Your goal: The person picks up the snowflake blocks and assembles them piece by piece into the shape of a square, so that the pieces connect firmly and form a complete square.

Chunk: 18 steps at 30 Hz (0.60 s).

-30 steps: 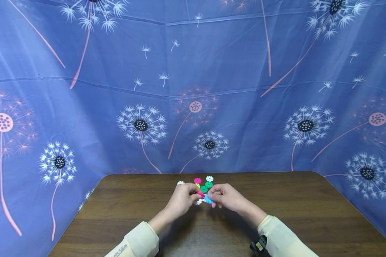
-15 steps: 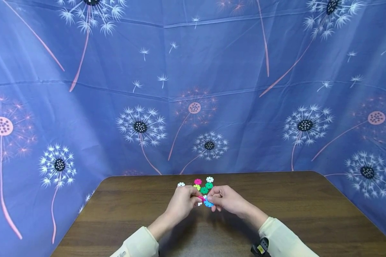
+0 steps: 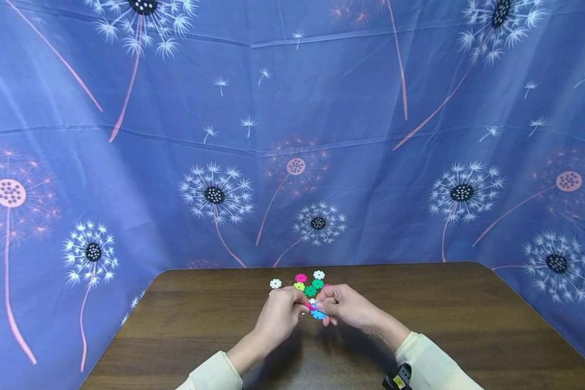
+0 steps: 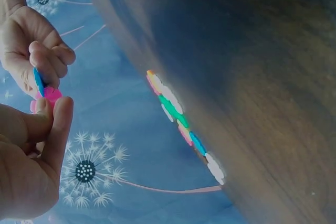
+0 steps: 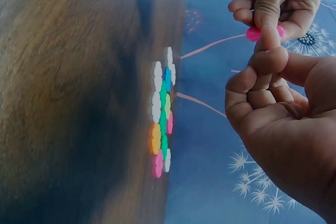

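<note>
In the head view my left hand (image 3: 277, 318) pinches a pink flower-shaped plastic disc (image 4: 50, 97) between thumb and forefinger. Facing it, my right hand (image 3: 351, 310) pinches a blue disc of the same notched kind (image 3: 318, 314). The two discs meet edge to edge at an angle between the fingertips, raised above the table in both wrist views. Fingers cover much of the pink disc, and in the right wrist view the blue one is hidden behind the right fingers.
Several loose notched discs lie on the brown wooden table (image 3: 448, 314) beyond the hands, among them a green disc (image 3: 310, 291), a yellow disc (image 3: 299, 286) and a white disc (image 3: 275, 283). A blue dandelion-print cloth (image 3: 370, 206) hangs behind the table.
The pink disc has tilted from a broader face toward its edge and sits closer against the blue disc. Both hands keep their pinch, and the whole head view has shifted slightly.
</note>
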Tool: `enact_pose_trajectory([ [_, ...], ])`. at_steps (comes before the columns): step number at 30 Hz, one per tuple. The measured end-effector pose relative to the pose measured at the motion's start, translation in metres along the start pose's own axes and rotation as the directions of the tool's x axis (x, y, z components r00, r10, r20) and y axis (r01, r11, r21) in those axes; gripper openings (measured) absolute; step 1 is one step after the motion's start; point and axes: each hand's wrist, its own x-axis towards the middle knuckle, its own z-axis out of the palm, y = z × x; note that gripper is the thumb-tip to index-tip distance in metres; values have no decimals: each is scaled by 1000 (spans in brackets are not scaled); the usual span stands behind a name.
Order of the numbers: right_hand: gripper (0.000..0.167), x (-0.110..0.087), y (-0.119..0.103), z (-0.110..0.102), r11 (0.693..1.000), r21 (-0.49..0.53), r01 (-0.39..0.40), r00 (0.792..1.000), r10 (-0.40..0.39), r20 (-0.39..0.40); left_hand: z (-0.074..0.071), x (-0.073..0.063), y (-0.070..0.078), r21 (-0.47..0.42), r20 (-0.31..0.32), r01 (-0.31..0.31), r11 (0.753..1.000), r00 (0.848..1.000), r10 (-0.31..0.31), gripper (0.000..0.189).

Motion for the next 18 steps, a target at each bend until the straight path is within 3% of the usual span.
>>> enact_pose_trajectory([
  [7,11,0,3,-1,1000,-8,-11,1000,11,12,2,-3,-2,-27,39,-7,1000,999,9,14],
  [13,15,4,10,0,999,-36,-11,999,13,34,-1,-5,-7,-34,116,49,998,992,-44,13],
  [15,18,7,10,-4,997,-78,-4,1000,5,25,-3,-6,-11,-24,115,78,997,991,-75,14],
  [18,20,13,17,-19,970,-242,24,999,-31,-25,-6,-8,-18,-9,105,131,991,986,-129,14],
])
